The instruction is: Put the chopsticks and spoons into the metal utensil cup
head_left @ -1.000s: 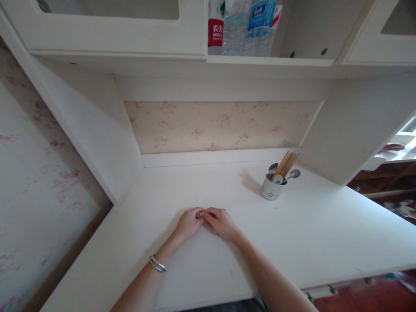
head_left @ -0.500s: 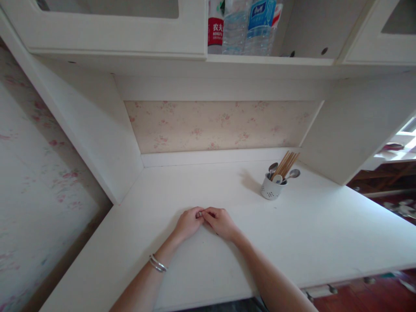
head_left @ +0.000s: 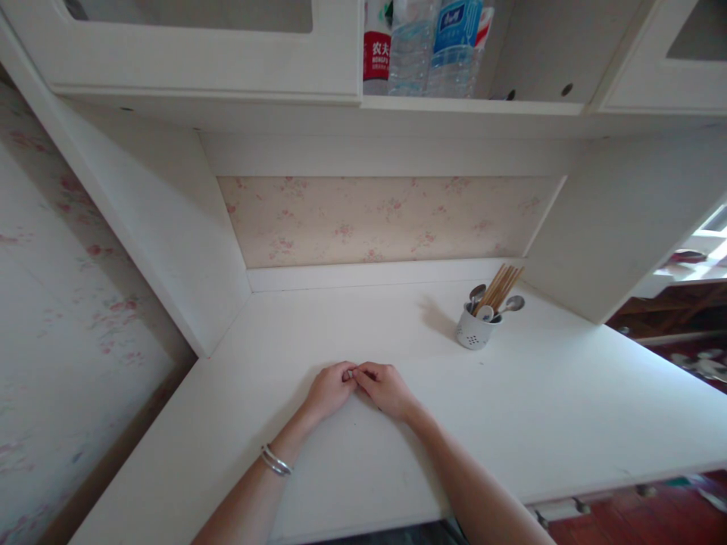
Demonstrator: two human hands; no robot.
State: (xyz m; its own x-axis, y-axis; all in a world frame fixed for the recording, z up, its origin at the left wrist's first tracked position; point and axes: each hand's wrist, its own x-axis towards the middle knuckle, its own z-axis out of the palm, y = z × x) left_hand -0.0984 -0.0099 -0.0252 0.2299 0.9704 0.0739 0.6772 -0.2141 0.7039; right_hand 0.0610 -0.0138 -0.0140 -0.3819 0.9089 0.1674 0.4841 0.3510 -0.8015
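Observation:
My left hand (head_left: 331, 388) rests on the white desktop (head_left: 318, 318) with its fingers curled in. Against its fingertips lie those of my right hand (head_left: 386, 387), also closed, thumb pressed to the fingers. Whether anything is between the fingers is hidden. Two silver bangles (head_left: 276, 460) circle my left wrist. Beyond my right hand, toward the back right, stands a white utensil holder (head_left: 475, 333) with small holes in its side. Wooden chopsticks (head_left: 498, 289) and metal spoons (head_left: 514, 303) stick up out of it, apart from both hands.
An overhead cabinet (head_left: 210, 64) spans the top, with plastic water bottles (head_left: 410, 53) in its open section. White side panels (head_left: 164, 219) border the desk left and right. Flowered wallpaper (head_left: 375, 219) covers the back. Drawer knobs (head_left: 580, 506) stick out below the front edge at right.

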